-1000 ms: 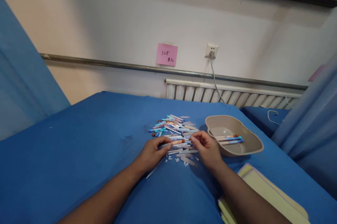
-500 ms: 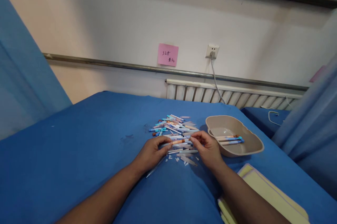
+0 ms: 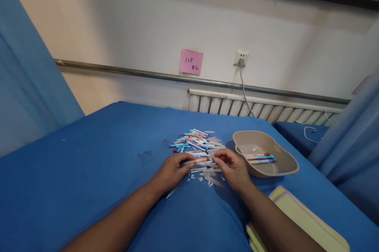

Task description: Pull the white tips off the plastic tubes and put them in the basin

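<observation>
My left hand (image 3: 171,172) is closed around a pen (image 3: 201,160) with a peach-orange barrel and a brown right end, held level. The thumb and fingers of my right hand (image 3: 235,168) are pinched together at the brown end; any small part between them is hidden. Below and behind both hands lies a loose pile of pen parts (image 3: 199,138): white tubes, clear grips, and blue, teal and brown pieces. Small white tips (image 3: 209,183) are scattered at its near side. A thin clear rod (image 3: 171,193) sticks out below my left hand.
Right of the pile stands a beige basin (image 3: 281,167) with several pens (image 3: 259,161) inside. A folded yellow cloth (image 3: 308,218) lies at the near right, partly under my right forearm. The blue-covered table (image 3: 89,173) reaches toward a radiator (image 3: 222,104). Blue curtains (image 3: 32,66) hang on both sides.
My right fingertips have closed the small gap and now meet the pen's brown end. The view has shifted slightly; the pile and basin stay as they were.
</observation>
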Demonstrator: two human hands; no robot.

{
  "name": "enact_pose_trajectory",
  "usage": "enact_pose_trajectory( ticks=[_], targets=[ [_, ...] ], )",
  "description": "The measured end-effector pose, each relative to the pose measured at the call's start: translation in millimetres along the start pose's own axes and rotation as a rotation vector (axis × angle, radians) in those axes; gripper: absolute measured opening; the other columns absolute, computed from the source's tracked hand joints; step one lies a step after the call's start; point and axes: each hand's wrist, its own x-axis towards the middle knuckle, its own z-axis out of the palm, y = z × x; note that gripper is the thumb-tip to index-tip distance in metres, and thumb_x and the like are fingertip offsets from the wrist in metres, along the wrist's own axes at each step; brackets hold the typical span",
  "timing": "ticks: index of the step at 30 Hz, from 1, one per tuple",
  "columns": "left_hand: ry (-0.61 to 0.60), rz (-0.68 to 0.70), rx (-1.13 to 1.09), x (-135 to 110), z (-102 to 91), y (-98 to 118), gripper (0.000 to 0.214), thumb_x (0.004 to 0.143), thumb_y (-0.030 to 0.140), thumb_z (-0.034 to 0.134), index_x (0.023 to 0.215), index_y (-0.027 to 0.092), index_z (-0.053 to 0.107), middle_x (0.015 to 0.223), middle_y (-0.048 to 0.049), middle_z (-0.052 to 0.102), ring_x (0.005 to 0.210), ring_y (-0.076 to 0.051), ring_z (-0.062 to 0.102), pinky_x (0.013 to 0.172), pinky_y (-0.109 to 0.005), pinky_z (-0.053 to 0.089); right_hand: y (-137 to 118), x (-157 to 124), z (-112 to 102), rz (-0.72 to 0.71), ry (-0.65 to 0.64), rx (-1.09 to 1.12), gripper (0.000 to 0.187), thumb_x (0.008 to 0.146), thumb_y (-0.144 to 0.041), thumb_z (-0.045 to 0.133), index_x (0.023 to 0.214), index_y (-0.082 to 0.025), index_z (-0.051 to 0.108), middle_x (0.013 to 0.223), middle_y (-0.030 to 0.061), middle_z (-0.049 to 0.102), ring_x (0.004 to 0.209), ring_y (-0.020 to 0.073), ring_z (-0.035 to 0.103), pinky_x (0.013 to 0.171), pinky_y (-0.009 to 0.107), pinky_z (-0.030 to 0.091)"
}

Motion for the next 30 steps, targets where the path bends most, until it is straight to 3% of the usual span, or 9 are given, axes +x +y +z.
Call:
enact_pose_trajectory(
  ticks=[15,30],
  targets=[
    [-0.096,0.021,0.069,-2.5,0.0,-0.5,0.030,0.088,0.037,0.045,0.095,0.018,0.067,0.082,-0.0009,0.067,0.078,-0.016,0.057,0.067,-0.021,0.041,5.4,1.6,3.8,0.232,-0.046,0.293,0.026,0.068,-0.041,0.069,0.073,-0.017,0.061,0.060,-0.0014,0.059,0.054,0.0110,0.051,0.051,0.022,0.040],
    [-0.216,0.038,0.096,-4.9,-2.6,0.9,0.030,0.090,0.035,0.039,0.084,0.017,0.063,0.074,0.0006,0.059,0.070,-0.013,0.052,0.063,-0.020,0.037,1.3,0.6,4.2,0.229,-0.040,0.440,0.022,0.067,-0.034,0.072,0.079,-0.019,0.063,0.070,0.0002,0.065,0.065,0.0135,0.058,0.059,0.024,0.043]
  ],
)
